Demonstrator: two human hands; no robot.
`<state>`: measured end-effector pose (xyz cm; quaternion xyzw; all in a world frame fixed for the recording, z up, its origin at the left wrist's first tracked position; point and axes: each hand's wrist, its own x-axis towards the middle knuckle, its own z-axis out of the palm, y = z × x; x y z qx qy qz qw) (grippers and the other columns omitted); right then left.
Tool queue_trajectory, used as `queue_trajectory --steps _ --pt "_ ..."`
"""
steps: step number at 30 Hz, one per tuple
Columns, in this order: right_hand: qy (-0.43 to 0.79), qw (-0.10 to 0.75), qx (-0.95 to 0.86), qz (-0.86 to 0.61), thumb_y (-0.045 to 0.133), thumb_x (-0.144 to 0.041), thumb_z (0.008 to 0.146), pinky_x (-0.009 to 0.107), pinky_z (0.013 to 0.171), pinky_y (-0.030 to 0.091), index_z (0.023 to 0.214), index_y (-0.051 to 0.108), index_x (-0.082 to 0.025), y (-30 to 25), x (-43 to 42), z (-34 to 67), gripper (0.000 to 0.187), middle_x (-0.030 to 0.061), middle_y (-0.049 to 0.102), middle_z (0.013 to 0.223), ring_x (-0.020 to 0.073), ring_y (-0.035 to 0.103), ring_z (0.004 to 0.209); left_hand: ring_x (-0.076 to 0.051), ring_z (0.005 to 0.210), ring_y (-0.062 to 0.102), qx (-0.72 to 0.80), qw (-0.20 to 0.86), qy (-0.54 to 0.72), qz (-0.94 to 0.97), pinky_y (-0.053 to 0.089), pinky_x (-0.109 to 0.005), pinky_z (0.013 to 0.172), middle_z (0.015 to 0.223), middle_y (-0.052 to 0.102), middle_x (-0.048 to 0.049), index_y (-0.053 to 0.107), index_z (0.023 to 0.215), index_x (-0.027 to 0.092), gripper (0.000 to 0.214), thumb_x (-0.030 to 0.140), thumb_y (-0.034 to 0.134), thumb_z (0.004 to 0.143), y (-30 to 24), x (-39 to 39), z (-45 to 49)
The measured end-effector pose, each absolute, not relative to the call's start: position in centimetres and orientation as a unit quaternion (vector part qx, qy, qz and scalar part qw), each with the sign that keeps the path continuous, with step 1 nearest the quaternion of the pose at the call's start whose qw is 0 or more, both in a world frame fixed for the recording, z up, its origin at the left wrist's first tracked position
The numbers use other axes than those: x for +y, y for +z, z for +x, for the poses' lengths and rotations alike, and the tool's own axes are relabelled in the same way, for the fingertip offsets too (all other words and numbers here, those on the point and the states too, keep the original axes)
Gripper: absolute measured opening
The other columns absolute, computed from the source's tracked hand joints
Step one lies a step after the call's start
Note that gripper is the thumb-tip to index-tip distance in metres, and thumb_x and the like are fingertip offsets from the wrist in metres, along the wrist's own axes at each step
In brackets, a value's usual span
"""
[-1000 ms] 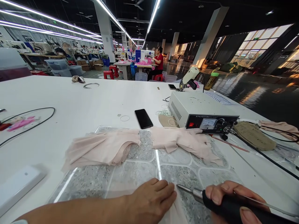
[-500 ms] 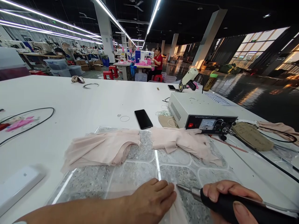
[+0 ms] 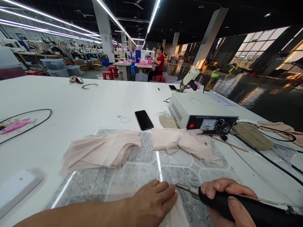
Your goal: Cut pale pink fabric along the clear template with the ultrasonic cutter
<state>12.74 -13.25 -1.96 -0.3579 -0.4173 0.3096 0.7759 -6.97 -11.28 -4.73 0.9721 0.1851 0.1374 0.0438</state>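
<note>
My left hand [image 3: 153, 201] lies at the lower middle with its fingers curled together, pressing a thin pale pink fabric [image 3: 178, 212] onto a grey stone-patterned mat [image 3: 90, 183]. Most of that fabric is hidden under the hand and forearm. In my right hand [image 3: 227, 195] is a black-handled ultrasonic cutter [image 3: 248, 206], its fingers and thumb wrapped round the grip. The cutter's metal tip points left, close beside my left fingertips at the fabric's edge. Two piles of pale pink fabric, a left pile [image 3: 99, 151] and a right pile [image 3: 184, 142], rest along the mat's far side.
A control box [image 3: 210, 123] with a dial and lit red switch stands right, a black cable [image 3: 265, 159] leading off it. Near it are a phone [image 3: 144, 119], elastic loops [image 3: 167, 114] and a brown pad [image 3: 254, 135]. A white device [image 3: 20, 189] lies left. Beyond, a person sits sewing.
The view has shifted slightly, so the table things appear a little further left. The cutter's tip has edged slightly up and left beside my left fingers, which keep their hold on the fabric.
</note>
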Motion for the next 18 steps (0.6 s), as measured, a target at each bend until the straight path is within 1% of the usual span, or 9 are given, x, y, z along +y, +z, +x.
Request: queue_trajectory --steps 3,8,14,18 --pt "0.309 0.783 -0.402 -0.36 0.064 -0.022 0.077 0.034 0.049 0.054 0.079 0.059 -0.022 -1.7 -13.2 12.6 0.005 -0.0021 0.054 0.069 0.0122 0.055 0.05 -0.023 0.098 0.056 0.186 0.041 0.126 0.974 0.045 -0.033 0.079 0.13 0.056 -0.017 0.049 0.128 0.004 0.043 0.033 0.046 0.097 -4.4 -11.2 -7.0" --pt "0.316 0.8 -0.361 -0.36 0.065 -0.029 0.076 0.034 0.048 0.052 0.078 0.06 -0.022 -1.6 -13.8 13.4 0.009 -0.002 0.052 0.071 0.0113 0.053 0.048 -0.022 0.098 0.056 0.185 0.03 0.127 0.974 0.046 -0.032 0.078 0.13 0.056 -0.0162 0.048 0.129 0.005 0.038 0.022 0.049 0.094 -4.4 -11.3 -6.9" --pt "0.329 0.797 -0.349 -0.367 0.065 -0.031 0.075 0.033 0.047 0.051 0.077 0.06 -0.023 -1.5 -14.4 14.1 0.01 -0.0027 0.051 0.068 0.0116 0.052 0.047 -0.022 0.1 0.057 0.177 0.022 0.151 0.972 0.046 -0.034 0.08 0.13 0.057 -0.0159 0.049 0.129 0.007 0.036 0.021 0.046 0.095 -4.5 -11.2 -6.9" --pt "0.327 0.812 -0.335 -0.349 0.065 -0.029 0.075 0.031 0.047 0.051 0.079 0.061 -0.022 -1.6 -14.1 13.7 0.009 -0.0025 0.052 0.069 0.011 0.053 0.046 -0.023 0.099 0.056 0.172 0.025 0.15 0.973 0.046 -0.035 0.079 0.132 0.057 -0.0145 0.05 0.128 0.008 0.035 0.023 0.045 0.097 -4.2 -11.0 -6.8"
